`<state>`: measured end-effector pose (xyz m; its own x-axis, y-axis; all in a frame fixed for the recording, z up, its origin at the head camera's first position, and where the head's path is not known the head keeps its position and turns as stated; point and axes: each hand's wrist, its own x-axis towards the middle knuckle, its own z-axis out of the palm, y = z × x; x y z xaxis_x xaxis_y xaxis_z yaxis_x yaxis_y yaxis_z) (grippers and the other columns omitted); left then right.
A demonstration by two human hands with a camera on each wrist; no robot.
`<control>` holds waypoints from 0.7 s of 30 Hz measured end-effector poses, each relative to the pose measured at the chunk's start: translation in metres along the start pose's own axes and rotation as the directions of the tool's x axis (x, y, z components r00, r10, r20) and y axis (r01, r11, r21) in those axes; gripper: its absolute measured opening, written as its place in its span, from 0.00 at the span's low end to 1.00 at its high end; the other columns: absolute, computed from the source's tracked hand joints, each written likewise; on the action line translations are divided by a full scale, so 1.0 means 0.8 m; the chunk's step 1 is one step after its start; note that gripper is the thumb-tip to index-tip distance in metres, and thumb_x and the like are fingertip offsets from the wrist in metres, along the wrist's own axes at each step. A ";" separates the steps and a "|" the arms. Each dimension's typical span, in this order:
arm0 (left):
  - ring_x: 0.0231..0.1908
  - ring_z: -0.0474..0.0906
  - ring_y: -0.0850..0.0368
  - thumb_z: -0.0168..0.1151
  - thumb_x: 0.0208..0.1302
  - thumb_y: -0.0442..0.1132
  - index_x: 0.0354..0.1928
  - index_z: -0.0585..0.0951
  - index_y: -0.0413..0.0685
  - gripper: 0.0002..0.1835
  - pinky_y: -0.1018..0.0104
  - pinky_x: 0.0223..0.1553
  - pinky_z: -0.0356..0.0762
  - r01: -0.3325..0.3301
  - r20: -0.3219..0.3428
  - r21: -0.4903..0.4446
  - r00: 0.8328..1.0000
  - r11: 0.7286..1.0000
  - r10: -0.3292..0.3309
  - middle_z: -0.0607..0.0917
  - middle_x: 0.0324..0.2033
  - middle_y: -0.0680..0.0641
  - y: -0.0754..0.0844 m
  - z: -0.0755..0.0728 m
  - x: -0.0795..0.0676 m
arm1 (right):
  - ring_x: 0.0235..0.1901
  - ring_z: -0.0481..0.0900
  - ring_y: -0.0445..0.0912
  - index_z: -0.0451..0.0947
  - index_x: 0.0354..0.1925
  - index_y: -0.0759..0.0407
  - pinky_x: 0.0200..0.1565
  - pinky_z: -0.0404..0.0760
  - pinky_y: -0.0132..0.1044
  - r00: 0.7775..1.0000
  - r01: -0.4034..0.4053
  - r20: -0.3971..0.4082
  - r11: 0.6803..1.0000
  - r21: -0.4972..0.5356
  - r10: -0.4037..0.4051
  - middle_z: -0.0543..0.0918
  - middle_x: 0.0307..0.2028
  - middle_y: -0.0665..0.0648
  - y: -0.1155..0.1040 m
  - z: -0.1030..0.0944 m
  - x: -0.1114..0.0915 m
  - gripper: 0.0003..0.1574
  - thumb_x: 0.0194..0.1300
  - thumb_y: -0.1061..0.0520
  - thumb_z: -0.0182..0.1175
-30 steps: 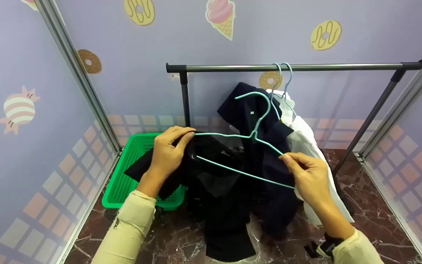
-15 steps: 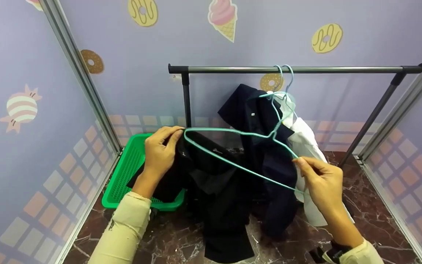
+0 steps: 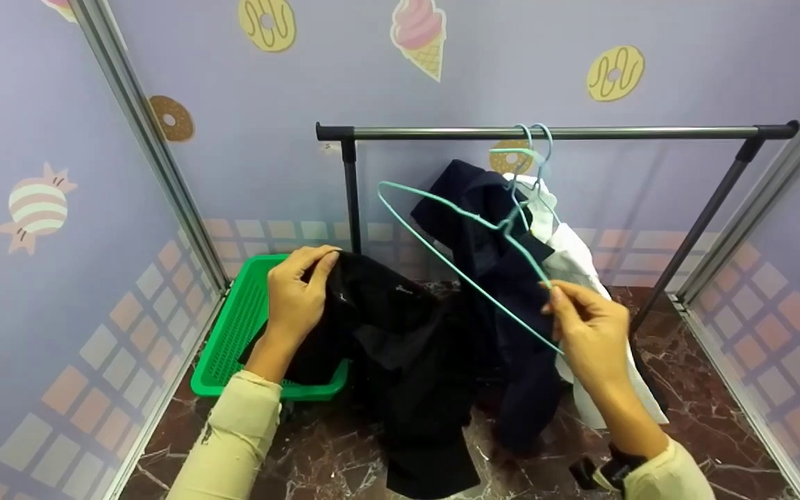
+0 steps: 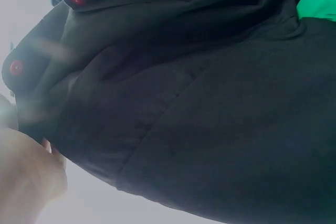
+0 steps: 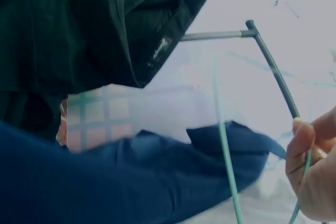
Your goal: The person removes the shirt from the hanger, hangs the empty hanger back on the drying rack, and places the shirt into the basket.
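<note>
My left hand (image 3: 296, 292) pinches the upper edge of a black garment (image 3: 407, 368), which hangs from it with a folded part reaching low toward the floor. Red buttons show on the black cloth (image 4: 173, 114) in the left wrist view, and a small label shows inside it in the right wrist view. A light-green wire hanger (image 3: 443, 203) is held by one shoulder in my right hand (image 3: 591, 330), thumb against fingers, its hook up. The hanger's far end is apart from the black garment, in front of a navy garment (image 3: 466, 201).
Behind stands a metal clothes rack (image 3: 428, 132); the navy garment and a white garment (image 3: 573, 260) hang there on two hangers. At left, a green plastic basket (image 3: 233, 347) sits on the dark marbled floor (image 3: 712, 403), with black cloth over its right side.
The hanger's left end has come out of my left hand and swung up, away from the black garment. My left hand has moved slightly left with the garment.
</note>
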<state>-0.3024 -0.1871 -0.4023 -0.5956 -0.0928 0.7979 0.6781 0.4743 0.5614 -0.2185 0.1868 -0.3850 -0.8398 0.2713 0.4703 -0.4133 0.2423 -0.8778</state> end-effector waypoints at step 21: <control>0.41 0.90 0.48 0.69 0.73 0.35 0.42 0.93 0.45 0.06 0.73 0.48 0.83 0.021 0.021 -0.030 1.000 0.999 -0.020 0.94 0.37 0.46 0.002 -0.003 -0.009 | 0.17 0.75 0.37 0.88 0.51 0.70 0.22 0.77 0.27 0.995 -0.095 0.037 0.995 -0.006 0.095 0.82 0.26 0.52 -0.011 0.091 0.038 0.15 0.78 0.67 0.56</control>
<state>-0.2962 -0.1878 -0.4068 -0.6181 -0.0843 0.7815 0.6782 0.4455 0.5844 -0.2659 0.1252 -0.3693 -0.8880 0.2582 0.3806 -0.3291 0.2212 -0.9180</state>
